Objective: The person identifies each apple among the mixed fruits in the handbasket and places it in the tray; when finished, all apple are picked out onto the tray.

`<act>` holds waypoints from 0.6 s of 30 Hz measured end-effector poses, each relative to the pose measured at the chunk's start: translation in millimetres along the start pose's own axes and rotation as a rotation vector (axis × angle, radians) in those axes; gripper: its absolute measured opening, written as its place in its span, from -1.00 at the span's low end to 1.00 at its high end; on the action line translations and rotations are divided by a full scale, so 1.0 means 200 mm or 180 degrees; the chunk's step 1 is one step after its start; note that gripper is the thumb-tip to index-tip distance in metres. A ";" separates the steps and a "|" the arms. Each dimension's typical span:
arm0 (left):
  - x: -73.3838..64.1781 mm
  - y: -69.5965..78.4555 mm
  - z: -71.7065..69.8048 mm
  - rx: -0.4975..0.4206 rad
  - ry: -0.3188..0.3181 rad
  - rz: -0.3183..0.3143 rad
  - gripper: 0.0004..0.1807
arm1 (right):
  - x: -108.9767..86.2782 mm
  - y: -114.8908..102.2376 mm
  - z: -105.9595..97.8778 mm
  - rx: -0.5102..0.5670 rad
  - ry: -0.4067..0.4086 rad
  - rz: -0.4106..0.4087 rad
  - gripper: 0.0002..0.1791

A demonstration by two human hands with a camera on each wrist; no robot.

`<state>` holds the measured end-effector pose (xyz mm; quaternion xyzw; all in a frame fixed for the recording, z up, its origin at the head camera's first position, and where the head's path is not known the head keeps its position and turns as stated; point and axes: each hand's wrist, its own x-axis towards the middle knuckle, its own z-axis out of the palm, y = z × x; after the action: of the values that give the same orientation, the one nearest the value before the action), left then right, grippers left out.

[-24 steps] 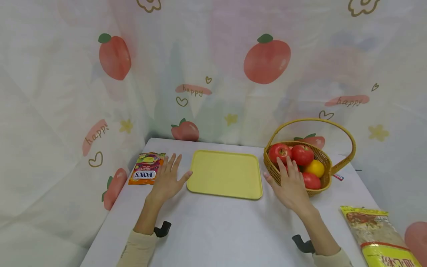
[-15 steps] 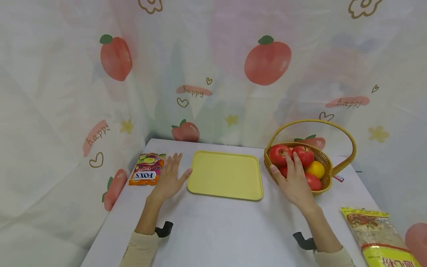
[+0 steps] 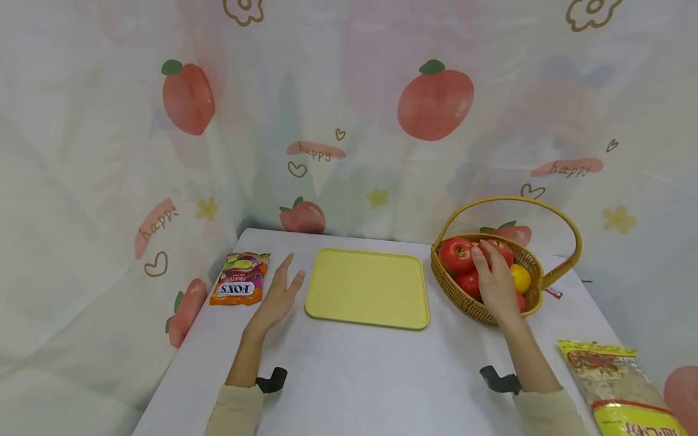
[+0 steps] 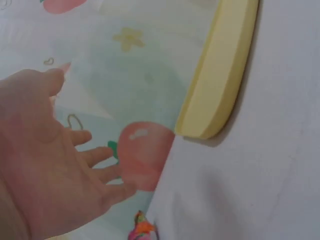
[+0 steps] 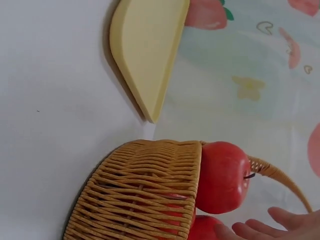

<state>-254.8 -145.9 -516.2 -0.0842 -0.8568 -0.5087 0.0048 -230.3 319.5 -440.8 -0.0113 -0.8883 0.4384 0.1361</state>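
My right hand (image 3: 497, 287) is over the wicker basket (image 3: 469, 306), its fingertips at a red apple (image 3: 503, 249) towards the back. Whether they touch it cannot be told. In the right wrist view the fingers of this hand (image 5: 280, 227) stretch out beside the fruit. Another red apple (image 3: 456, 254) lies at the basket's left, and a yellow fruit (image 3: 520, 278) is partly hidden behind the hand. My left hand (image 3: 275, 303) hovers between the FOX'S candy bag (image 3: 238, 280) and the yellow tray (image 3: 368, 289), its fingers extended and holding nothing, as the left wrist view also shows.
The basket's tall handle (image 3: 567, 224) arches above the fruit. A yellow and clear food packet (image 3: 621, 387) lies at the table's right edge. Printed cloth (image 3: 349, 181) hangs behind the white table (image 3: 371, 381).
My right hand has moved rightwards and farther into the basket, from the left apple to the one at the back. The left hand has turned edge-on, staying near the candy bag.
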 end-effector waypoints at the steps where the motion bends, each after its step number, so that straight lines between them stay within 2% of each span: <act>1: 0.00 -0.01 0.00 -0.0090 0.0025 -0.0020 -0.13 | 0.01 0.00 -0.01 0.0074 -0.0016 0.0078 -0.21; 6: -0.01 -0.02 0.02 -0.0679 0.0065 -0.0157 -0.18 | 0.04 0.00 -0.04 0.0413 -0.0159 0.0387 -0.15; 10: -0.02 -0.03 0.04 -0.1196 -0.0022 -0.0242 -0.24 | 0.08 0.03 -0.06 0.0653 -0.0269 0.0507 -0.13; 14: -0.03 -0.03 0.06 -0.1746 -0.0096 -0.0327 -0.31 | 0.11 0.04 -0.06 0.0933 -0.0252 0.0603 -0.11; 18: -0.03 -0.05 0.09 -0.2244 -0.0036 -0.0416 -0.34 | 0.14 0.04 -0.05 0.1166 -0.0206 0.0638 -0.12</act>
<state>-249.1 -134.7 -533.7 -0.0285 -0.6322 -0.7718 -0.0618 -255.4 335.6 -435.2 -0.0605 -0.7921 0.6041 0.0629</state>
